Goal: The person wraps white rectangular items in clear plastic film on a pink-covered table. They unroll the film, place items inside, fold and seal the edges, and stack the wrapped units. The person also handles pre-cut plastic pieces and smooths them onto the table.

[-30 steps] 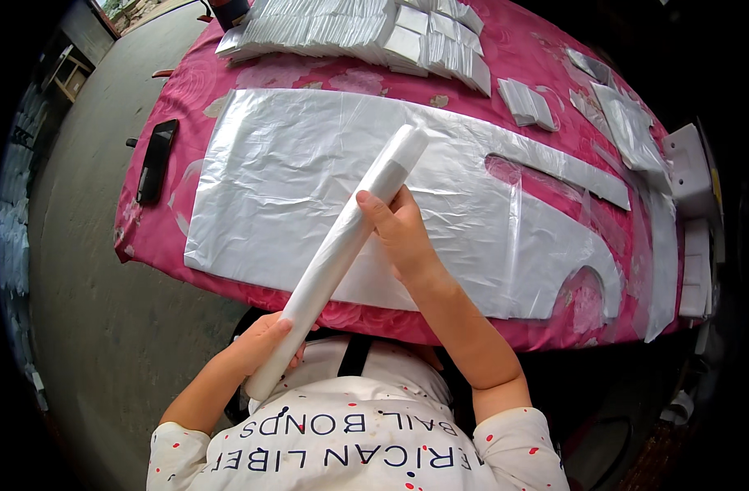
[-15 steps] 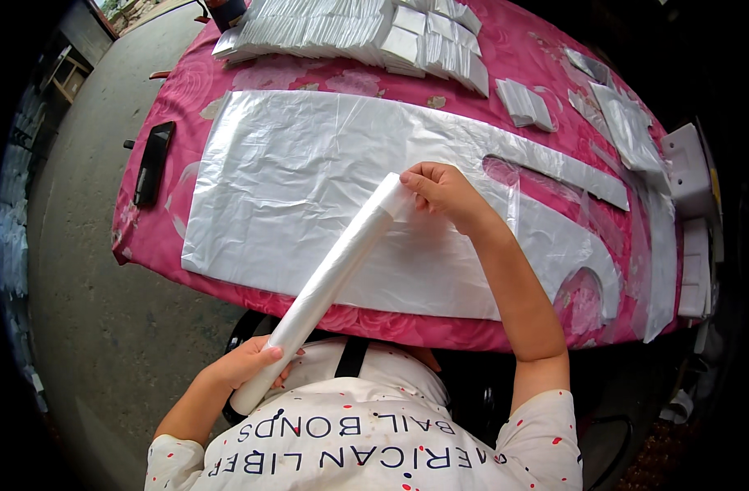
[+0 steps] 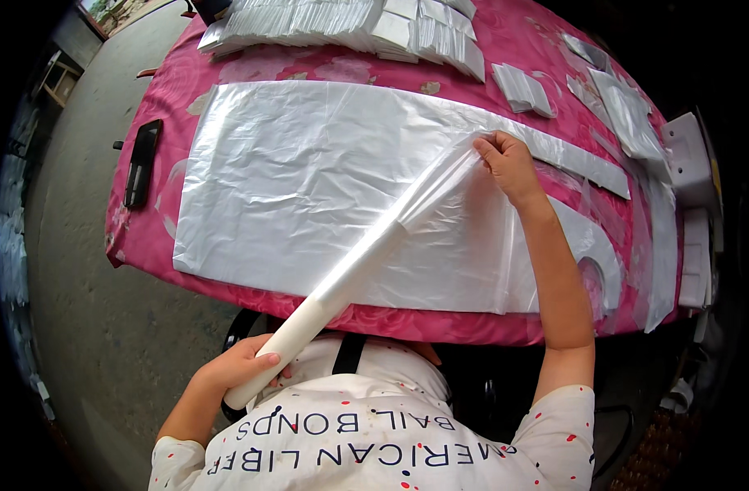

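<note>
My left hand (image 3: 242, 364) is wrapped round the lower end of a pale tube-shaped roll (image 3: 296, 331), just off the table's near edge. A sleeve of thin whitish plastic film (image 3: 440, 184) stretches from the roll toward the far right. My right hand (image 3: 505, 164) pinches the film's gathered far end between thumb and fingers. Beneath lie flat white plastic bags (image 3: 260, 172), with long handle strips at their right end. The film and my right arm hide part of the handle cutouts.
A pink flowered cloth covers the table (image 3: 166, 106). Folded white plastic packs (image 3: 301, 33) are stacked at the far side, with a smaller bundle (image 3: 521, 88) to their right. A black phone (image 3: 143, 164) lies at left. Loose plastic pieces (image 3: 628, 123) and a white container (image 3: 689, 159) are at right.
My right hand has moved away to the far right, drawing the film out along the roll and baring its lower part. My left hand keeps its grip, almost unmoved.
</note>
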`<state>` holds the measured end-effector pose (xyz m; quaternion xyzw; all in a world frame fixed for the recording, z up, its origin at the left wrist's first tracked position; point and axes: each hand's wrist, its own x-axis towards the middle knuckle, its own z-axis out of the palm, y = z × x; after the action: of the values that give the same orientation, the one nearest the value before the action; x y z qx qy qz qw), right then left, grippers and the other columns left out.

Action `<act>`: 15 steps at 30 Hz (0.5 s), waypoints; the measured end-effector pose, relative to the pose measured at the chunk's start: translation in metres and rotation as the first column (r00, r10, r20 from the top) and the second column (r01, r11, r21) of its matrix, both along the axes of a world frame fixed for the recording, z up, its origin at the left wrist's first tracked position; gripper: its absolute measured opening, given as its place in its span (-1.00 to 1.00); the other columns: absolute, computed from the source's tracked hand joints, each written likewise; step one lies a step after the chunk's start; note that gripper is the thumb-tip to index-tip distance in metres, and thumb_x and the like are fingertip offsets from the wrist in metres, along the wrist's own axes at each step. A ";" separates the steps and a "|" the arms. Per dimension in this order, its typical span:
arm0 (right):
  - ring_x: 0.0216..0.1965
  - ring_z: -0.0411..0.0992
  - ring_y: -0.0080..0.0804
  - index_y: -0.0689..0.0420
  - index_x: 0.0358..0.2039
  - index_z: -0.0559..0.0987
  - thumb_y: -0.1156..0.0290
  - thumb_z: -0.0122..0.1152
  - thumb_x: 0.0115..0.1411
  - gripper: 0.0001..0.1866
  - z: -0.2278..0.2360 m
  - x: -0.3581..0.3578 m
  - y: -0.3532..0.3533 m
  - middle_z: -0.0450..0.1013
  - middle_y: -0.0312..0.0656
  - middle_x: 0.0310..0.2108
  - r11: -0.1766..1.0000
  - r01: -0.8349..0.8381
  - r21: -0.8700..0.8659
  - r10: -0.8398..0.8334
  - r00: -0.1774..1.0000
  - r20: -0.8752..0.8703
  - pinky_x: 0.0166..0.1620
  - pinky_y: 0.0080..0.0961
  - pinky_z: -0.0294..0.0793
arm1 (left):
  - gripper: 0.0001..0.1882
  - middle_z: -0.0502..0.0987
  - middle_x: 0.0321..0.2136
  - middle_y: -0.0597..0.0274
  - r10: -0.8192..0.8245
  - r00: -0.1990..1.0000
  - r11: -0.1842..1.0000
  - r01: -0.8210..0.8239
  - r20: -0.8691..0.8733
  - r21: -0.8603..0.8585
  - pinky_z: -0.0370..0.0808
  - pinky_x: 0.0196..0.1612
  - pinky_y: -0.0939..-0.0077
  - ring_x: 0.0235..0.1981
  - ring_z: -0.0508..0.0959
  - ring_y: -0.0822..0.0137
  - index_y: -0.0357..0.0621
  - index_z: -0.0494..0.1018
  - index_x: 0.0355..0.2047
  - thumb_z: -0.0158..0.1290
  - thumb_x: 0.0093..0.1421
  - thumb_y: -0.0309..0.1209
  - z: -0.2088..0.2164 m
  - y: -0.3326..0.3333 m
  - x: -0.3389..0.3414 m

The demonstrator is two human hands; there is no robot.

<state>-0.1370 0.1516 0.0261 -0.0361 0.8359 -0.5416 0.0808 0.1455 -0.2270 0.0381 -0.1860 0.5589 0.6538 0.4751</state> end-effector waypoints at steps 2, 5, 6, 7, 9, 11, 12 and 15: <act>-0.56 0.21 -0.78 0.20 -0.40 0.53 0.37 0.14 0.17 -0.85 -0.014 -0.015 0.045 0.35 -0.48 -0.56 0.991 0.126 0.032 -0.121 0.985 -0.125 -0.48 -0.80 0.21 | -0.44 0.49 -0.33 0.17 -0.068 0.997 0.997 0.067 0.025 0.043 0.46 -0.21 0.51 -0.30 0.48 0.43 -0.24 0.29 0.01 0.07 0.12 -0.12 -0.001 -0.010 0.002; -0.52 0.26 -0.72 0.22 -0.37 0.54 0.36 0.13 0.17 -0.83 -0.009 -0.022 0.098 0.40 -0.41 -0.52 0.965 0.259 -0.038 -0.261 0.960 -0.098 -0.44 -0.73 0.26 | -0.46 0.50 -0.31 0.17 -0.167 0.986 0.985 0.166 0.013 0.049 0.43 -0.16 0.50 -0.26 0.48 0.41 -0.25 0.32 -0.01 0.10 0.09 -0.15 -0.001 -0.028 0.004; -0.53 0.25 -0.73 0.22 -0.36 0.53 0.36 0.12 0.18 -0.83 -0.009 -0.025 0.116 0.40 -0.41 -0.52 0.961 0.274 0.020 -0.271 0.957 -0.109 -0.45 -0.74 0.26 | -0.46 0.51 -0.30 0.18 -0.200 0.980 0.979 0.199 0.002 0.041 0.42 -0.15 0.49 -0.25 0.48 0.41 -0.26 0.34 -0.03 0.12 0.08 -0.16 -0.001 -0.034 0.005; -0.54 0.24 -0.73 0.21 -0.36 0.53 0.36 0.11 0.18 -0.83 -0.006 -0.025 0.124 0.40 -0.42 -0.51 0.953 0.292 0.078 -0.282 0.952 -0.120 -0.46 -0.75 0.25 | -0.46 0.51 -0.30 0.18 -0.280 0.960 0.960 0.280 -0.026 -0.006 0.41 -0.15 0.50 -0.25 0.48 0.41 -0.27 0.36 -0.05 0.14 0.06 -0.16 -0.001 -0.043 0.002; -0.53 0.25 -0.73 0.21 -0.35 0.53 0.35 0.11 0.19 -0.83 -0.005 -0.023 0.127 0.40 -0.42 -0.50 0.969 0.247 0.015 -0.243 0.960 -0.140 -0.45 -0.76 0.26 | -0.47 0.53 -0.29 0.19 -0.434 0.898 0.899 0.426 -0.070 -0.105 0.39 -0.15 0.51 -0.24 0.48 0.40 -0.28 0.40 -0.10 0.18 0.03 -0.14 0.001 -0.056 -0.009; -0.53 0.25 -0.74 0.21 -0.35 0.52 0.35 0.12 0.19 -0.82 0.000 -0.021 0.117 0.40 -0.42 -0.50 0.980 0.192 -0.049 -0.197 0.970 -0.145 -0.45 -0.77 0.27 | -0.44 0.55 -0.33 0.19 -0.543 0.834 0.829 0.514 -0.099 -0.222 0.40 -0.18 0.50 -0.27 0.51 0.38 -0.25 0.44 -0.14 0.23 -0.03 -0.09 0.020 -0.051 -0.031; -0.52 0.25 -0.74 0.21 -0.35 0.52 0.35 0.12 0.19 -0.82 0.000 -0.022 0.101 0.40 -0.42 -0.50 0.984 0.159 -0.082 -0.169 0.976 -0.139 -0.44 -0.77 0.27 | -0.45 0.56 -0.34 0.15 -0.635 0.756 0.758 0.567 -0.162 -0.322 0.41 -0.19 0.47 -0.29 0.53 0.31 -0.24 0.45 -0.15 0.24 -0.05 -0.10 0.035 -0.040 -0.049; -0.52 0.25 -0.75 0.22 -0.34 0.53 0.36 0.14 0.18 -0.82 0.004 -0.018 0.062 0.39 -0.43 -0.50 0.993 0.085 -0.085 -0.096 0.986 -0.136 -0.43 -0.78 0.29 | -0.51 0.55 -0.38 0.06 -0.753 0.475 0.657 0.518 -0.455 -0.547 0.44 -0.25 0.35 -0.34 0.54 0.10 -0.19 0.46 -0.20 0.26 -0.10 -0.18 0.059 -0.003 -0.100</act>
<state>-0.1552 0.2132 0.0300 -0.0392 0.8184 -0.5734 -0.0043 0.0457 -0.2298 0.0966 0.2004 0.8161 0.3407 0.4216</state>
